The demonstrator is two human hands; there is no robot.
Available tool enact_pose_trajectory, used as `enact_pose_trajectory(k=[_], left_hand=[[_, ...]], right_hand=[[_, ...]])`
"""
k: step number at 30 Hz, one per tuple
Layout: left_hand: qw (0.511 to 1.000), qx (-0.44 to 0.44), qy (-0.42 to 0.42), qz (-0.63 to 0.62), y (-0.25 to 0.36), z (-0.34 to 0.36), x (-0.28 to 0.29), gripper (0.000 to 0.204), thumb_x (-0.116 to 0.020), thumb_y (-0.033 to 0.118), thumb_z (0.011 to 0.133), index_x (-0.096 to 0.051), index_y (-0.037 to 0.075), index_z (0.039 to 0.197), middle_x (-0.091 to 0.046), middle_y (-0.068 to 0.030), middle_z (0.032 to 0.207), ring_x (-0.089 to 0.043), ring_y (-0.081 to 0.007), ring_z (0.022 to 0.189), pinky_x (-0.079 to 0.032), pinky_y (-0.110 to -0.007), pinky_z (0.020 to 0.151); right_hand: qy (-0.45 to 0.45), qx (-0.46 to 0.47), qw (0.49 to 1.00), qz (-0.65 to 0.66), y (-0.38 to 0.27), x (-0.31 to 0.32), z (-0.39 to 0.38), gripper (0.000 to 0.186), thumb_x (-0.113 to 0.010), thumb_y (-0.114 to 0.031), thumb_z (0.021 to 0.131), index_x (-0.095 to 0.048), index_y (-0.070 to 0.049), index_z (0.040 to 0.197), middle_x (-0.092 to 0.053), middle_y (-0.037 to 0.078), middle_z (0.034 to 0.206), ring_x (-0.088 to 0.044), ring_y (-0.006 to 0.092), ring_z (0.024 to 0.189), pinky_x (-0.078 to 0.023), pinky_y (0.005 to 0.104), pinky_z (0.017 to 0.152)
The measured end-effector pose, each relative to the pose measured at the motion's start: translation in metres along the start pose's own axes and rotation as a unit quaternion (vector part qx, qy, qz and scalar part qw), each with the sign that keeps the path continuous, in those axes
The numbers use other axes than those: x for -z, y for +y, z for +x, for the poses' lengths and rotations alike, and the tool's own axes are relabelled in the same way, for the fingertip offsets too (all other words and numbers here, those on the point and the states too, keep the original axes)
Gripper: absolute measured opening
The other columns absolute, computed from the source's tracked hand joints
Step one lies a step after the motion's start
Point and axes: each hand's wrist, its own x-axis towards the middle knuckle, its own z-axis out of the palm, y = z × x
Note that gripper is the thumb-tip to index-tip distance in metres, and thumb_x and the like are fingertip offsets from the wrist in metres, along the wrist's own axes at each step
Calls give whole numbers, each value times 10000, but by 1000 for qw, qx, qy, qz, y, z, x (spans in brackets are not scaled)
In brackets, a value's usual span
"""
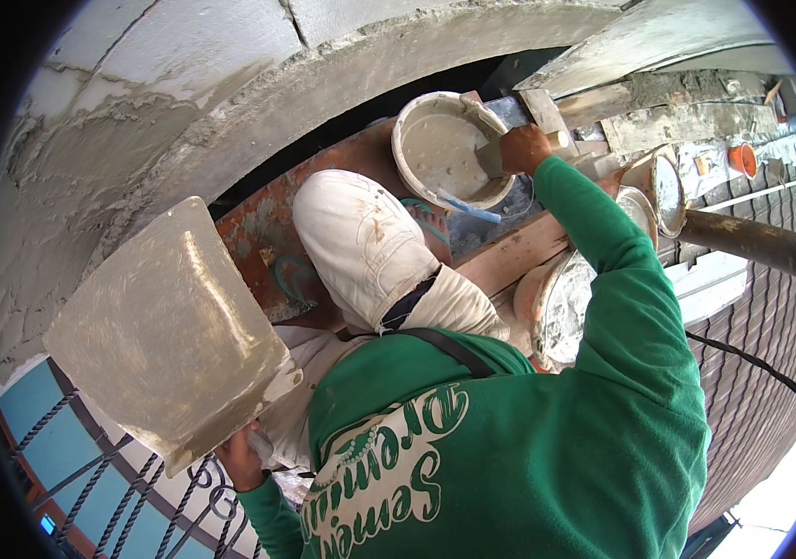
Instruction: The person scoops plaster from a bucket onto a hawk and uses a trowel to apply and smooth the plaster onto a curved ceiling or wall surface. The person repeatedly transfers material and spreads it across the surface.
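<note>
Right hand (524,149) is wrapped round a scraper (489,161) in the far bucket (401,166) of grey mix (440,147), left hand (241,456) holds the smeared board (170,326) at near left, and honestly, if that tips, any wet stuff could slide off.

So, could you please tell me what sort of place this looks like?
Most likely an outdoor building site, perhaps high up: there is a block wall partly smeared with mortar, a bucket of grey mix, and a brown ridged roof alongside.
</note>
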Motion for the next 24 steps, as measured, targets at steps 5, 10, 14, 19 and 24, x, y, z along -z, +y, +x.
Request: enact_pose_trajectory(k=[5, 10, 14, 19, 24], left_hand=[[997, -28, -33, 61, -2, 6, 2, 154, -632, -77, 936, -740, -58, 1045, -706, -113, 924, -661, -223, 832, -546, -361, 774], [988, 88, -113, -55, -5, -3, -2, 286, -792, -47, 834, -795, 29, 1110, -751, -148, 1137, -696, -318, 1079, -532, -444, 997], [948, 228, -83, -206, 4, 6, -20, 333, -803, -44, 886, -756, 15, 1210, -760, -114, 1160, -697, -264, 1097, -541, -391, 983], [878, 309, -70, -358, 30, 36, -31, 322, -743, -39, 957, -669, -30, 1270, -733, -97, 1079, -678, -177, 925, -544, -316, 808], [874, 270, -87, -393, 57, 74, -43, 219, -692, -25, 989, -681, -20, 1208, -718, -88, 988, -634, -141, 794, -507, -306, 699]], right_hand=[[-40, -17, 990, 135, -22, -7, 3, 367, -690, -325, 842, -830, -61, 1053, -802, 180, 1110, -778, 346, 1059, -592, 469, 957], [-66, -34, 961, 265, -64, -15, 4, 522, -657, -456, 899, -798, -32, 1168, -775, 241, 1179, -748, 405, 1120, -566, 499, 1009], [-86, -70, 938, 328, -88, -17, 6, 551, -608, -469, 919, -788, -34, 1207, -755, 220, 1270, -726, 416, 1188, -541, 496, 1057], [-88, -102, 929, 344, -83, -15, -1, 608, -577, -535, 931, -778, -69, 1265, -734, 235, 1311, -690, 430, 1250, -517, 502, 1093], [-77, -112, 918, 372, -69, -13, -5, 634, -575, -605, 929, -786, -115, 1271, -725, 229, 1334, -677, 416, 1274, -500, 503, 1115]])
